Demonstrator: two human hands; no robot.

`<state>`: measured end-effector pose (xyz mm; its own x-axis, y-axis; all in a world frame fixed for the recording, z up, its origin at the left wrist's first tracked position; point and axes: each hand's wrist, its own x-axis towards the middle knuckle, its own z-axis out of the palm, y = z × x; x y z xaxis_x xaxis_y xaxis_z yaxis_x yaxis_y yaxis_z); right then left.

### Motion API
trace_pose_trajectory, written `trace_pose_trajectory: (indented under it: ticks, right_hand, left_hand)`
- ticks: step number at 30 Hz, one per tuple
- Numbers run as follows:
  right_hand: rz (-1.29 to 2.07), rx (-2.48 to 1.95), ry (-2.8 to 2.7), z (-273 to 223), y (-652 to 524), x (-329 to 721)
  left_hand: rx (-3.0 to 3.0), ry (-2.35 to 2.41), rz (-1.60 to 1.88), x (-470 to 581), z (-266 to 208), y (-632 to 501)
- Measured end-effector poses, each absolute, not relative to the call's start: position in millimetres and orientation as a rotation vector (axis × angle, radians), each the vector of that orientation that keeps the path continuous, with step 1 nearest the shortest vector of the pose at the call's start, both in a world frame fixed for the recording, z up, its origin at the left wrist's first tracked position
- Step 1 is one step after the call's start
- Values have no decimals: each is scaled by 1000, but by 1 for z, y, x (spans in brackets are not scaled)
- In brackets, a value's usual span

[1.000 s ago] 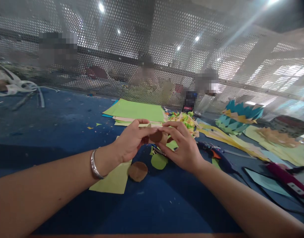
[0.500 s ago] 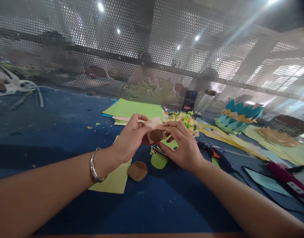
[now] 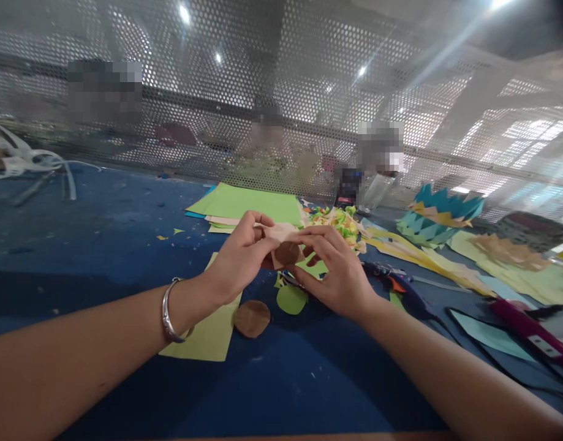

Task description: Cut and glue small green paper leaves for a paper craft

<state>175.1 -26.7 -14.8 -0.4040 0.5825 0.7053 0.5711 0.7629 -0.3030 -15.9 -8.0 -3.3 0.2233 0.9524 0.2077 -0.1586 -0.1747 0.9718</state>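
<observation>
My left hand [image 3: 244, 257] pinches the left side of a small pale peach piece of paper [image 3: 281, 231], held up over the table. My right hand [image 3: 339, 269] grips its right side, thumb below and fingers above. A brown paper circle [image 3: 287, 252] lies against the near face of that piece; whether it is stuck there I cannot tell. Below my hands on the table are a larger brown paper disc [image 3: 252, 318] and a green paper circle [image 3: 291, 299]. Partly under my left wrist lies a pale yellow sheet [image 3: 207, 337]. Scissors, mostly hidden, show near my right thumb.
Stacked coloured sheets [image 3: 249, 203] and a heap of paper scraps [image 3: 339, 222] lie behind my hands. To the right are a glue gun [image 3: 407, 293], a magenta power strip [image 3: 527, 327], cords and a teal zigzag paper crown [image 3: 442, 211]. A perforated metal screen [image 3: 207, 110] stands behind the table.
The peach paper's upper part has tipped or folded down toward me and looks shorter. Both hands keep their grip in nearly the same place. The view has shifted slightly.
</observation>
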Motion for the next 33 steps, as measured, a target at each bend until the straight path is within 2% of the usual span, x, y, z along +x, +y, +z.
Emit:
trace_pose_trajectory:
  ticks: [21, 24, 30, 33]
  right_hand:
    - [118, -882, -2016, -12, -30, 173]
    - [230, -962, -1904, -13, -28, 174]
    - [815, -1028, -1678, -11, -24, 172]
    - [940, -983, -1553, -11, -24, 171]
  left_hand:
    - [1489, 714, 1282, -18, -4, -8]
    - [1502, 718, 1296, -19, -5, -7]
    - [1569, 705, 1265, -19, -3, -11]
    - [1545, 690, 1265, -17, -3, -13]
